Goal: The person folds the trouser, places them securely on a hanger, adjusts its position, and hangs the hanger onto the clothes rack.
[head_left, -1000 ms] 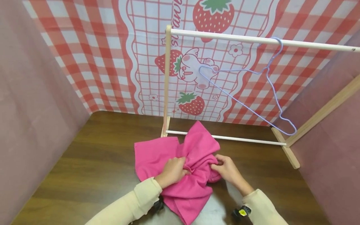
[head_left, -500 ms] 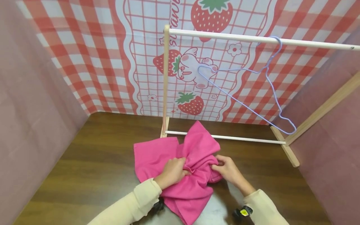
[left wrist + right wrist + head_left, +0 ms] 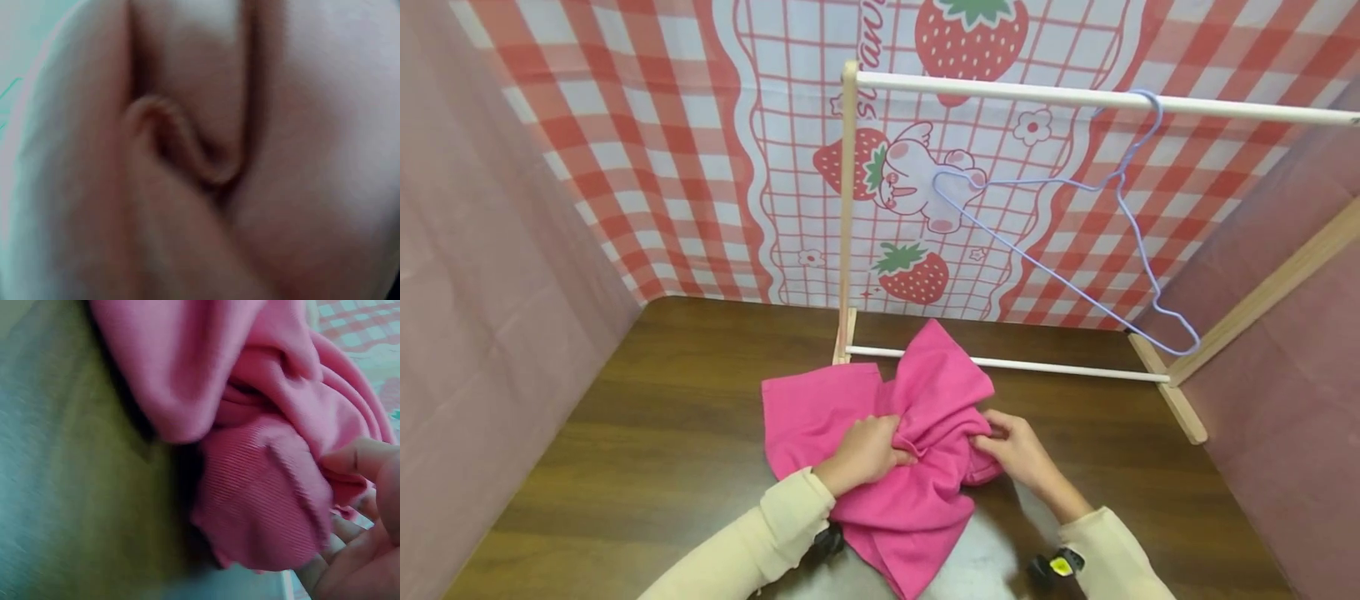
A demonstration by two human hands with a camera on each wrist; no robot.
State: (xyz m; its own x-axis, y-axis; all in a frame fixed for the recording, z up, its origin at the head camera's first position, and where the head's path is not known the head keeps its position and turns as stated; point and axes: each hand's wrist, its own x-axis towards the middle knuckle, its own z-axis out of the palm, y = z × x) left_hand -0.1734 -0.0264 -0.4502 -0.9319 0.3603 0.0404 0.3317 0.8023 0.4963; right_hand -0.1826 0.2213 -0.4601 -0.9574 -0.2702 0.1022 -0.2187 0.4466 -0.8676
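A bunched pink garment [image 3: 928, 375] lies on the wooden table, twisted into folds at its middle. My left hand [image 3: 867, 450] pinches a fold near the centre, thumb on top. At the right edge of the bundle my right hand [image 3: 1017, 448] holds the cloth between thumb and fingers. Seen from the right wrist, a ribbed band [image 3: 265, 494] of the garment hangs rounded beside the thumb and fingertips. The left wrist view is filled by blurred cloth folds [image 3: 181, 144], and no hand shows there.
Behind the garment stands a wooden rack with a white top rail [image 3: 1000, 90] and a white lower bar [image 3: 1067, 367]. A lilac hanger [image 3: 1052, 279] hangs on the rail. Red gingham strawberry cloth [image 3: 685, 167] covers the back, pink curtains [image 3: 490, 250] the sides.
Both hands keep their hold on the garment in nearly the same place. The head view shifts slightly, moving the whole scene a little right in the picture.
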